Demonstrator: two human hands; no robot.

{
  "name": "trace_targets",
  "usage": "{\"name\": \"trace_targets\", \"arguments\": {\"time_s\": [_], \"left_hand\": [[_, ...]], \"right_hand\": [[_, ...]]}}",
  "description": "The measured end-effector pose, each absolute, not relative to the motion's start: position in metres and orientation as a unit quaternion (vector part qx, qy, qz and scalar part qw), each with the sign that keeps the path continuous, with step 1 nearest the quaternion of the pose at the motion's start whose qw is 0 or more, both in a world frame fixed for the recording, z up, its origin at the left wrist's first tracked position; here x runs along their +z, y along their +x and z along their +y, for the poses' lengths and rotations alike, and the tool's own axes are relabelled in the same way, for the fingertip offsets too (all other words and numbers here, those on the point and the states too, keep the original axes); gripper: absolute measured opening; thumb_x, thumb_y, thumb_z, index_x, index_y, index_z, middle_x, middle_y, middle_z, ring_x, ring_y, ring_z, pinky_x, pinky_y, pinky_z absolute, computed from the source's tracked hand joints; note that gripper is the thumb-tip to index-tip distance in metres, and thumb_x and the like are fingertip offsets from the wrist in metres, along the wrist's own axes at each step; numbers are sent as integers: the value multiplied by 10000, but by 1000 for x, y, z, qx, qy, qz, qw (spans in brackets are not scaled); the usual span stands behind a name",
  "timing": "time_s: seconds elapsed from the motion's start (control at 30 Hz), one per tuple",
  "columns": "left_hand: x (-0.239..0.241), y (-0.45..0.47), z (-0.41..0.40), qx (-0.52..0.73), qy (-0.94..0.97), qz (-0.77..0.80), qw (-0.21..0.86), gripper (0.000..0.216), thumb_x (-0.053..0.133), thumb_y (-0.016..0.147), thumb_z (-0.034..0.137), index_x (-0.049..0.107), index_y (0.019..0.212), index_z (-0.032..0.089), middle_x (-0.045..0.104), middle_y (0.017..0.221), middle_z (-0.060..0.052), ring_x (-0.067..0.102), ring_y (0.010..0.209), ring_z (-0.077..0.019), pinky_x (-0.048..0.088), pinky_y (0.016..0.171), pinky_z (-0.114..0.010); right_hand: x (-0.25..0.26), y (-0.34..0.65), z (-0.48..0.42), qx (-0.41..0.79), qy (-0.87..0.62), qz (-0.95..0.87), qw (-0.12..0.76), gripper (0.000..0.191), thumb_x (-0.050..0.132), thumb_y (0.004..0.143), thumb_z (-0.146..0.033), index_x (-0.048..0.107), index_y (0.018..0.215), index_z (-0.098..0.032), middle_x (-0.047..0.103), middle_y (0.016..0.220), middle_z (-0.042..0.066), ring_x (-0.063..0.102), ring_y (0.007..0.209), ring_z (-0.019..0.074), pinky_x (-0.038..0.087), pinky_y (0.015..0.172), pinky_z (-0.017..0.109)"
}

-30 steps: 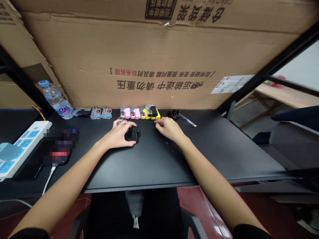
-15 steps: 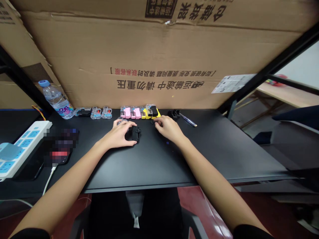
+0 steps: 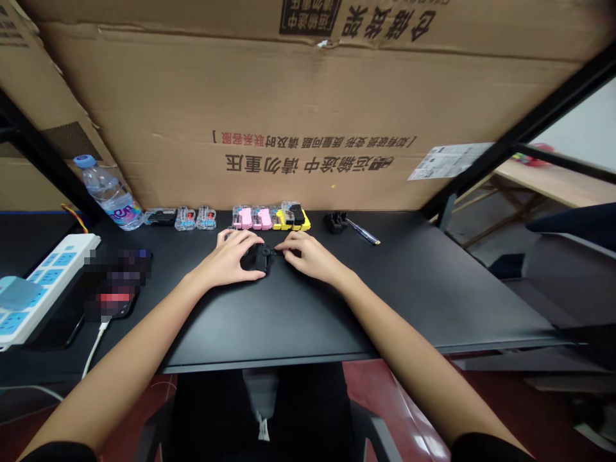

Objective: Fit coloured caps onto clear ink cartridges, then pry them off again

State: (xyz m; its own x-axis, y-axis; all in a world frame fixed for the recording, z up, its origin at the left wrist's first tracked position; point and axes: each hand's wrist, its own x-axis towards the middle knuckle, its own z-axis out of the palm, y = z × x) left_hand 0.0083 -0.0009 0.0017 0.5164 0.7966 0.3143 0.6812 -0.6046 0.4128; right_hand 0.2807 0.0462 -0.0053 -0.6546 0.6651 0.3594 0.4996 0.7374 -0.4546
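A big cardboard box [image 3: 308, 122] with upside-down print stands as a wall well beyond your fingers, along the far edge of the black counter [image 3: 409, 289]. Far to the left of your left fingers lies a white power strip [image 3: 45, 279] with blue sockets. Your left hand [image 3: 231, 262] and right hand [image 3: 310, 258] rest near the middle of the counter, close together, fingertips facing each other. A clear water bottle [image 3: 108, 196] leans back-left of your left fingers, against the box.

Just beyond both sets of fingers runs a row of small pieces: clear ones [image 3: 195, 218] at the left, pink ones [image 3: 255, 219] in the middle, a yellow and black one [image 3: 292, 217] at the right end. Back-right of your right fingers sit a black clip [image 3: 335, 221] and, beside it, a pen [image 3: 363, 232].

Between your hands, on the counter, lies a small black part [image 3: 262, 258]. Your left fingers are curled around its left side, thumb under and fingertips over, grasping it. Your right fingers are drawn together at its right edge; whether they grip it or only touch it, I cannot tell.
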Motion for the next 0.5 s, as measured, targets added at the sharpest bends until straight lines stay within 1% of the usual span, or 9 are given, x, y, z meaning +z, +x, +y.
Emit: {"name": "trace_targets", "arguments": {"time_s": [0.1, 0.17, 0.3, 0.43, 0.5], "left_hand": [[1, 10, 0, 243, 856, 436, 134, 648, 837, 851, 553, 608, 1400, 297, 657, 1398, -87, 577, 1370, -344, 211, 1271, -574], [2, 11, -1, 244, 850, 440, 155, 647, 819, 867, 589, 617, 1409, 298, 661, 1388, -86, 578, 1362, -341, 214, 1276, -578], [7, 13, -5, 237, 845, 440, 190, 563, 733, 938, 615, 641, 1393, 295, 674, 1369, -83, 574, 1353, -330, 221, 1286, -573], [11, 12, -7, 236, 848, 432, 197, 473, 602, 1035, 587, 644, 1405, 296, 690, 1364, -81, 568, 1354, -315, 228, 1281, -566], [11, 12, -7, 241, 846, 433, 194, 495, 633, 1018, 585, 638, 1419, 295, 696, 1355, -81, 578, 1337, -317, 240, 1280, -562]], "right_hand": [[-5, 276, 41, 192, -291, -888, 300, 431, 626, 985, -166, 708, 1400, -248, 737, 1111, 91, 705, 1024, 248, 604, 965, 441], [-5, 274, 40, 209, -268, -889, 307, 462, 655, 995, -200, 670, 1451, -273, 724, 1192, 95, 699, 1099, 255, 593, 1015, 455], [-3, 274, 38, 228, -241, -895, 298, 398, 647, 1021, -230, 699, 1412, -286, 699, 1265, 107, 686, 1189, 270, 568, 1078, 481], [-1, 273, 37, 242, -254, -888, 297, 336, 682, 1025, -310, 719, 1356, -267, 716, 1224, 111, 701, 1114, 269, 593, 1022, 463], [0, 272, 35, 241, -261, -886, 297, 306, 700, 1024, -355, 730, 1307, -246, 722, 1172, 109, 704, 1061, 262, 598, 984, 441]]}}
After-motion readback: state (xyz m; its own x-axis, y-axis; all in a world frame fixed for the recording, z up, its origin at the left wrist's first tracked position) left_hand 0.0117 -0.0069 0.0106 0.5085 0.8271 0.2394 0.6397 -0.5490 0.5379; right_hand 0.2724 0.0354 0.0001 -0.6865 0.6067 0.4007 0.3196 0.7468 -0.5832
